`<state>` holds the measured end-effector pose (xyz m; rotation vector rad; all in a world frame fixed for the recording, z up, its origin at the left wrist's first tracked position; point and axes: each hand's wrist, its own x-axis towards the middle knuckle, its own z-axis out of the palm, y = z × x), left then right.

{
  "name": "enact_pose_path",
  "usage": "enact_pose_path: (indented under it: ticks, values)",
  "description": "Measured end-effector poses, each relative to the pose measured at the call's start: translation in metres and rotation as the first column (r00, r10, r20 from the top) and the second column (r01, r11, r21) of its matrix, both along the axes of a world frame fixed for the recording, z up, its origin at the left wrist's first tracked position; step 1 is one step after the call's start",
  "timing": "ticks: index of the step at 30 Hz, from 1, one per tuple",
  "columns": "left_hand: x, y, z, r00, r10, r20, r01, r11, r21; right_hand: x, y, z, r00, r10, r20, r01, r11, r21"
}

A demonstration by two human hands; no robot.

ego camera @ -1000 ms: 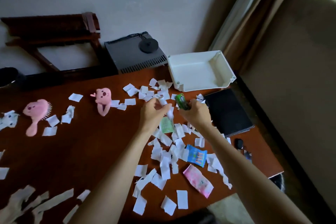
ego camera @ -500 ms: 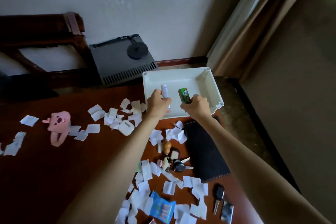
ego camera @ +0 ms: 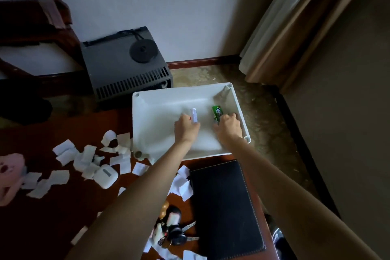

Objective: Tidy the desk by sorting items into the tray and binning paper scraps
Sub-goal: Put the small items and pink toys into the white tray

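Both hands are reaching into the white tray: the left hand is holding a white stick, the right hand a green pack.

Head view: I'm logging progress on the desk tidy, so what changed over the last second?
Both hands carried their items forward from over the paper scraps into the white tray: the left hand holds a white stick, the right hand a green pack. Neither is let go yet. The scraps, black notebook and earbud case stayed on the desk.
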<state>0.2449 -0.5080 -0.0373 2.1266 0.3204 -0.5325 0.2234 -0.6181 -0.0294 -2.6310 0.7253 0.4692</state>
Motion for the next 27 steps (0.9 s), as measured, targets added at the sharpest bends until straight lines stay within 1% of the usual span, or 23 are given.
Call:
enact_pose_path:
  ticks: [5,8,11,15,21,27]
  values:
    - [0.004,-0.016,-0.007,1.0,0.001,0.023,-0.001,1.0,0.024,0.014,-0.006,-0.005,0.998,0.035,0.052,-0.033,0.999,-0.035]
    - [0.009,-0.026,-0.008,0.998,0.025,0.052,-0.024,0.999,-0.033,0.015,-0.006,-0.007,0.994,0.055,0.095,-0.05,0.998,-0.048]
    - [0.014,-0.035,-0.011,0.998,0.032,0.061,-0.027,0.997,-0.076,0.013,-0.009,-0.01,0.987,0.101,0.123,-0.09,0.991,-0.097]
    - [0.021,-0.042,-0.013,0.997,-0.025,0.074,0.027,0.999,-0.022,0.012,-0.011,-0.01,0.985,0.138,0.107,-0.126,0.985,-0.115]
    - [0.026,-0.046,-0.014,0.996,-0.001,0.09,0.008,0.997,-0.079,0.01,-0.015,-0.006,0.991,0.109,0.082,-0.101,0.991,-0.092]
    - [0.035,-0.055,-0.013,0.995,-0.012,0.102,0.021,0.996,-0.089,0.009,-0.019,-0.003,0.991,0.106,0.081,-0.098,0.991,-0.095]
